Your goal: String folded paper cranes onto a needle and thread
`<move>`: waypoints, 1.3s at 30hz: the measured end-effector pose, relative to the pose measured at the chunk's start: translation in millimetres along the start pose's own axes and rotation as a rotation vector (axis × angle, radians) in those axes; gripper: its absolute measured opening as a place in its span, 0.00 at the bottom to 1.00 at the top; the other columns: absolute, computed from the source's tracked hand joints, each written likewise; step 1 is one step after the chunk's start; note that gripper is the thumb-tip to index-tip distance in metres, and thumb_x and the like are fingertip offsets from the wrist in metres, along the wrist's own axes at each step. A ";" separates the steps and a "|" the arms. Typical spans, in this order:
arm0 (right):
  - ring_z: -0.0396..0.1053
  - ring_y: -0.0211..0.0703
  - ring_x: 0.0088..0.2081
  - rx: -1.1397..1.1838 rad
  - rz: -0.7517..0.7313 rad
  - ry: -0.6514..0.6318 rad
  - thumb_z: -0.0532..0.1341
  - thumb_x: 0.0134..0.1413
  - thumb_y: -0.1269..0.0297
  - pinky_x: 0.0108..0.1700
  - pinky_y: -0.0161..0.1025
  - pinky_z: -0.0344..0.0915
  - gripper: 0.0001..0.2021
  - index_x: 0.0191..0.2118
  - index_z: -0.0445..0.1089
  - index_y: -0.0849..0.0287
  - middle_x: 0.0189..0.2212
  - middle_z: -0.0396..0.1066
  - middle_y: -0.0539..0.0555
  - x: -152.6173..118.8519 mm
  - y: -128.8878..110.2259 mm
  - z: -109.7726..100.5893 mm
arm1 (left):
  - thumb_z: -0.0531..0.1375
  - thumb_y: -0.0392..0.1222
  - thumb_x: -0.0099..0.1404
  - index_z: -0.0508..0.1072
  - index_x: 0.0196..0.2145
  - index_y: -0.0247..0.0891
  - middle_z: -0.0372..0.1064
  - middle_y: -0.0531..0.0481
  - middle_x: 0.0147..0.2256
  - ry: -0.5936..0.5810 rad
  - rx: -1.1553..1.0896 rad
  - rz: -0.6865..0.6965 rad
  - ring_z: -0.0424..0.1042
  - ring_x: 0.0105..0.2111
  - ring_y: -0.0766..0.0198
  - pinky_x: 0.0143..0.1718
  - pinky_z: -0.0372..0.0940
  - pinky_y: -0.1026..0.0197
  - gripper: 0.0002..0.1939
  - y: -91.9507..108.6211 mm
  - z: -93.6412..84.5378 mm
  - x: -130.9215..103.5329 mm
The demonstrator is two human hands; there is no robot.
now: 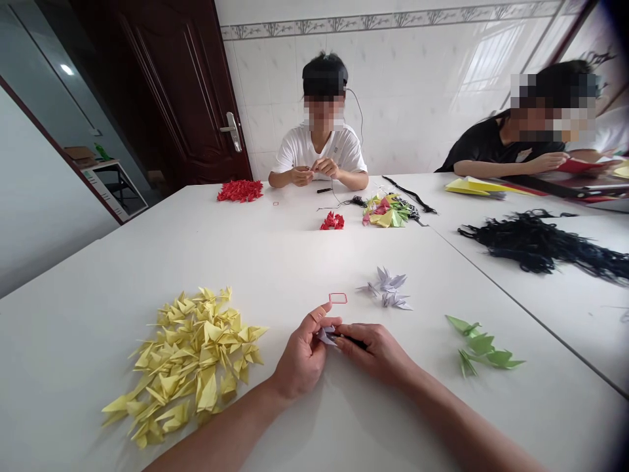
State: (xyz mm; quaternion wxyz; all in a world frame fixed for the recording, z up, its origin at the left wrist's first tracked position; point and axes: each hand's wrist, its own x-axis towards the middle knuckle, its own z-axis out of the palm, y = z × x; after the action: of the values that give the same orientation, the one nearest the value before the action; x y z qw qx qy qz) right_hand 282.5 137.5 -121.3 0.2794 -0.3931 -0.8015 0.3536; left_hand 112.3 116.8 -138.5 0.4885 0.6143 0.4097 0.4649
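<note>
My left hand (305,351) pinches a small pale lilac paper crane (325,336) near the front middle of the white table. My right hand (376,351) is closed around a slim tool with a black handle (354,341), and its thin tip meets the crane. What kind of tool it is, I cannot make out. Just beyond my hands lie several lilac paper cranes (390,283). To the left spreads a large heap of yellow paper cranes (196,367), while a few green paper cranes (484,351) rest to the right.
Across the table (275,255), a person in white (319,151) handles a thin cord. Red cranes (240,191), a colourful crane bundle (388,211) and black tassels (540,242) lie farther off. Another person in black (501,144) holds red paper (582,164). A table seam runs at right.
</note>
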 end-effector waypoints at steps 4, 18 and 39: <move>0.66 0.37 0.27 0.004 -0.005 0.005 0.52 0.60 0.60 0.29 0.32 0.59 0.15 0.42 0.74 0.58 0.28 0.74 0.51 -0.1 0.0 0.5 | 0.51 0.26 0.59 0.57 0.57 0.40 0.68 0.43 0.48 -0.003 -0.002 -0.019 0.68 0.48 0.61 0.54 0.58 0.54 0.28 2.2 0.4 0.4; 0.66 0.37 0.27 -0.007 0.003 0.004 0.52 0.60 0.61 0.29 0.32 0.59 0.14 0.40 0.74 0.57 0.30 0.74 0.52 -0.7 0.9 1.5 | 0.53 0.25 0.56 0.58 0.56 0.40 0.70 0.44 0.46 0.027 -0.055 -0.082 0.69 0.46 0.62 0.53 0.59 0.56 0.31 5.9 0.5 1.2; 0.64 0.37 0.25 -0.057 0.002 0.000 0.52 0.59 0.62 0.27 0.32 0.57 0.14 0.37 0.74 0.57 0.25 0.72 0.51 -0.5 0.9 0.5 | 0.55 0.27 0.57 0.58 0.57 0.41 0.70 0.44 0.46 0.021 -0.059 -0.068 0.69 0.46 0.61 0.52 0.59 0.55 0.30 3.0 0.0 1.0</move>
State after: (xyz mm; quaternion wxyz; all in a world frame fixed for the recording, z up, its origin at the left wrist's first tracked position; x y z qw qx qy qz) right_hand 282.8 137.4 -122.3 0.2677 -0.4015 -0.8109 0.3311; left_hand 112.6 117.2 -135.5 0.5178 0.5805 0.4214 0.4663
